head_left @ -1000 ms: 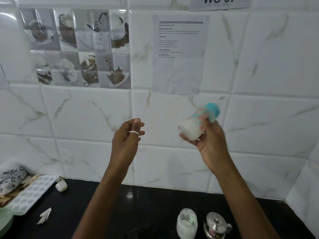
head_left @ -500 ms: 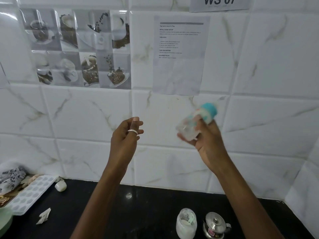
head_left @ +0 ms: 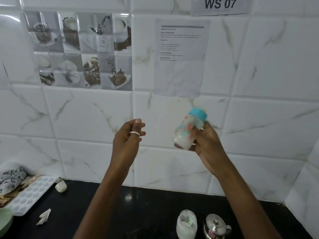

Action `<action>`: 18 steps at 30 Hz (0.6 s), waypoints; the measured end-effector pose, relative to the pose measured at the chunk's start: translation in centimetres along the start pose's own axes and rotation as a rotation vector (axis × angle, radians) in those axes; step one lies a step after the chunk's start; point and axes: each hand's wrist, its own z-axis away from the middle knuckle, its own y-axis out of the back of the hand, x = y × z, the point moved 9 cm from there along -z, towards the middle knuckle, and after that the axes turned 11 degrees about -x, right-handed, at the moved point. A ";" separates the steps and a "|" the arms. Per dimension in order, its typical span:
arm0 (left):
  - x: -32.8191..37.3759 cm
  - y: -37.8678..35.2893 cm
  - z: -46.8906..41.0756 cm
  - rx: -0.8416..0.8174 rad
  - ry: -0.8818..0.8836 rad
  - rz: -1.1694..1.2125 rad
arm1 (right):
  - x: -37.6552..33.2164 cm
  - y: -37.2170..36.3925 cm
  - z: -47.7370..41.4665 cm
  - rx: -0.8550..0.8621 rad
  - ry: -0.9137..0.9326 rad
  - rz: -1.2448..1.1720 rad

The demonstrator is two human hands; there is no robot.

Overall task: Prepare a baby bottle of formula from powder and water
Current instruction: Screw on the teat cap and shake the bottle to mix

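Sign (head_left: pixel 220 5) at the top of the wall: "WS 07" in big dark letters.
Paper sheet (head_left: pixel 180 57) taped on the wall tiles: bold lines read "INITIAL SCENE SETUP", "TASK GOAL", "TASK DESCRIPTION" and "REQUIRED PROPS".
Small print on the paper sheet: too tiny and blurry to read.

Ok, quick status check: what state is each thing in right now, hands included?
Baby bottle: capped with teal lid, tilted, milky liquid inside, motion-blurred.
Right hand: gripping the bottle, raised before the wall.
Left hand: empty, fingers loosely curled, raised.
Powder jar: upright on the counter, white powder inside; whether a lid is on cannot be told.
Steel kettle: upright, lid on.
Ice tray: lying tilted at the counter's left.
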 end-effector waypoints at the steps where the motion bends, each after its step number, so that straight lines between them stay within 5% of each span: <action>1: 0.0 0.1 0.0 0.001 -0.002 0.003 | -0.8 0.7 0.0 0.065 0.070 -0.124; 4: 0.1 0.6 0.1 0.014 -0.006 0.005 | -2.1 2.2 -0.3 0.222 0.194 -0.284; 9: 0.2 0.4 0.0 0.008 -0.004 0.012 | 0.7 -0.9 0.3 -0.044 -0.084 0.083; 14: 0.2 0.8 0.1 0.013 -0.011 -0.005 | -2.2 2.3 -0.1 0.196 0.195 -0.298; 18: 0.2 0.9 -0.1 0.017 -0.006 0.003 | 0.4 -0.3 0.4 -0.017 -0.038 -0.006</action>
